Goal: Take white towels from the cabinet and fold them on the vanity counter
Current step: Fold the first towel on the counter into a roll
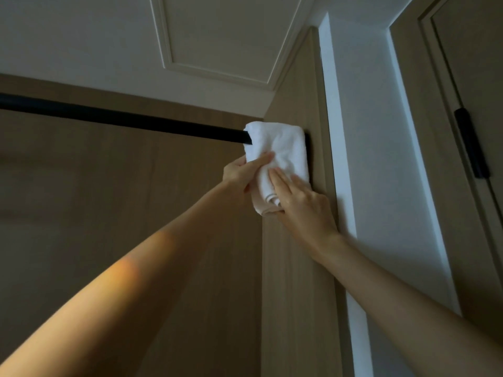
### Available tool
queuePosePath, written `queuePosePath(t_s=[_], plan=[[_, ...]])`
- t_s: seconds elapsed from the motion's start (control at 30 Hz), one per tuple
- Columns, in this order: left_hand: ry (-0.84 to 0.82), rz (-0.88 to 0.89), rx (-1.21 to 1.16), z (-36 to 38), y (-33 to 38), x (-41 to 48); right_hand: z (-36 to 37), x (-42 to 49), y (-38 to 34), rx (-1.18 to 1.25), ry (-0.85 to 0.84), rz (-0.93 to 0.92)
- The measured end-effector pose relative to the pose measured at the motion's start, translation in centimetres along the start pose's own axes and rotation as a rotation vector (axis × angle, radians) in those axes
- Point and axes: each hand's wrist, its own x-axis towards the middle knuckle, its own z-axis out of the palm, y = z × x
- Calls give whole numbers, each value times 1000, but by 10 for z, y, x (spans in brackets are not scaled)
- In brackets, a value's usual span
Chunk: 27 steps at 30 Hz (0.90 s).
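Towel (280, 148) hangs over the black rod (122, 118) in the cabinet (136, 200). Left grip (242, 172) pinches its edge; right grip (302, 205) lies flat on it. Best lift it up and off slowly, both together.

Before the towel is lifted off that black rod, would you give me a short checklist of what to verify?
1. Left hand holds the towel: ok, its thumb pinches the towel's left edge.
2. Right hand supports the towel: ok, its fingers lie flat on the front; the thumb is hidden.
3. Towel is free of the rod: not ok, it hangs over the rod's right end.
4. Back half of the towel is not snagged: cannot tell, it is hidden behind the rod.
5. Towel is clear of the wooden side panel: cannot tell, it hangs right beside the panel.
6. Vanity counter is ready for folding: cannot tell, it is not in view.
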Motion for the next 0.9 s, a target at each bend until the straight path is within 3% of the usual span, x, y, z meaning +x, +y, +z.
queuePosePath(t_s=[0.17, 0.33, 0.63, 0.9], plan=[[-161, 27, 70, -11, -26, -13, -6, -22, -6, 217, -179, 90], [-195, 102, 113, -22, -45, -22, -16, -30, -10, 291, -268, 114], [-110, 183, 489, -30, -29, -48, -55, -26, -16, 292, -269, 171], [-81, 411, 692, -55, 9, -94, -119, -8, -34, 226, -291, 226]])
